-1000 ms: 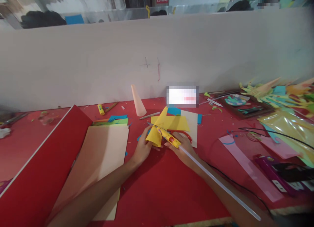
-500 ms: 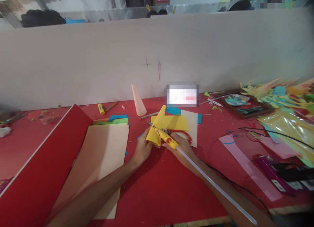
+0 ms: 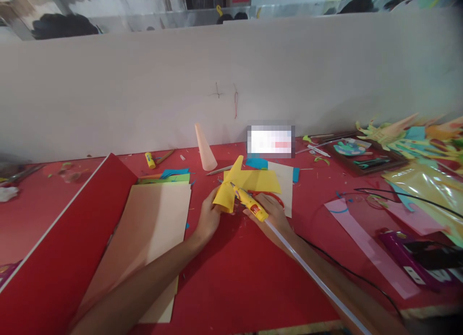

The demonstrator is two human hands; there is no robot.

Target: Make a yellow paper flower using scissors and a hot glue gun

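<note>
Reading rightward, one stack of cream sheets (image 3: 159,219), too tight to count, lies left of the yellow cone (image 3: 224,198). One peach cone (image 3: 206,150) stands behind it. Your left hand (image 3: 210,215) pinches the yellow cone's left side, some fingers hidden. Right of it, your right hand (image 3: 274,216) wraps one glue gun (image 3: 253,204), trigger unseen, its single clear rod (image 3: 307,266) cut off below. You can't tell whether the nozzle touches paper. One pair of scissors (image 3: 280,199), half covered, lies right of the cone.
</note>
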